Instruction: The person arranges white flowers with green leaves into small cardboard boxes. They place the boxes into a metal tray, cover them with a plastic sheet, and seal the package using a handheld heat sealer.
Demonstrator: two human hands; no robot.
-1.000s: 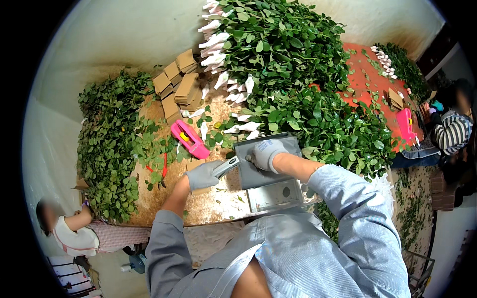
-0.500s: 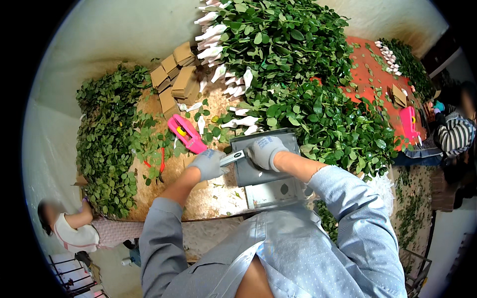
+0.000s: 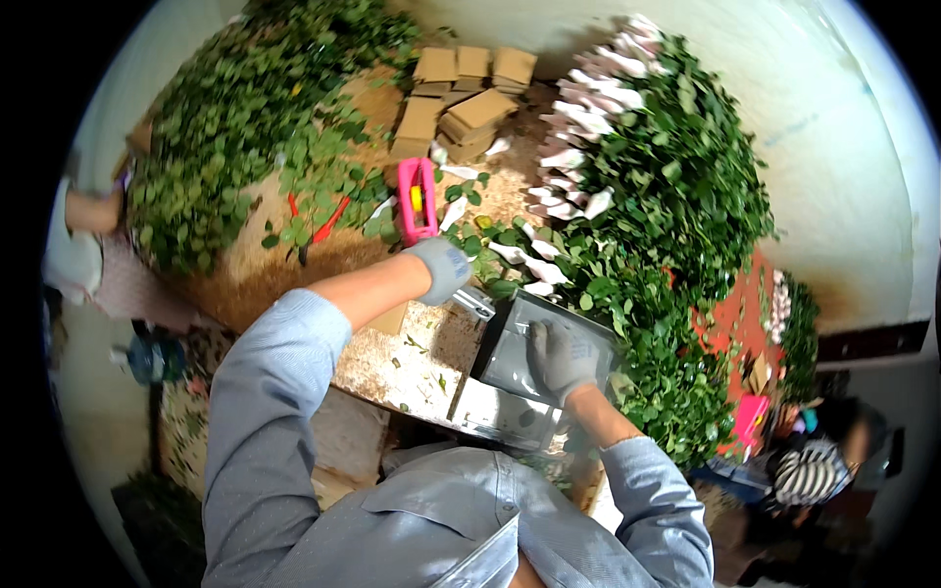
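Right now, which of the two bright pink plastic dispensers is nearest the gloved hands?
The pink dispenser showing a yellow core, on the brown tabletop just beyond the grey-gloved left hand. The other dispenser is far right, near a person in stripes.

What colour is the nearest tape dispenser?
The tape dispenser is pink, yellow inside; best seen in the head view.

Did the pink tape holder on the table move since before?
No, the pink tape holder hasn't clearly slid any way: it keeps its place near the cardboard pile. The whole view just turned.
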